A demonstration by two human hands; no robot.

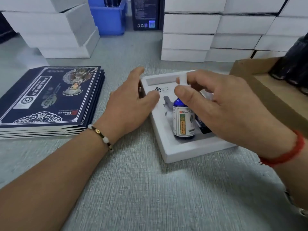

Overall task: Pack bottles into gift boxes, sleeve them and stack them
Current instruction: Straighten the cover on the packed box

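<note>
An open white gift box (180,152) lies on the grey table in front of me. A blue bottle (183,120) with a white and yellow label and a white cap sits in the box's white insert. My right hand (230,110) pinches the bottle's cap between thumb and fingers. A second dark bottle (202,125) is partly hidden under that hand. My left hand (130,100) rests with relaxed fingers against the box's left rim. A stack of flat dark blue printed sleeves (48,99) lies at the left.
Stacks of closed white boxes (216,34) stand at the back right, and more white boxes (55,29) at the back left. A blue bin (110,19) and an upright dark blue box (146,14) stand behind. A brown cardboard carton (273,90) holding dark bottles is at the right.
</note>
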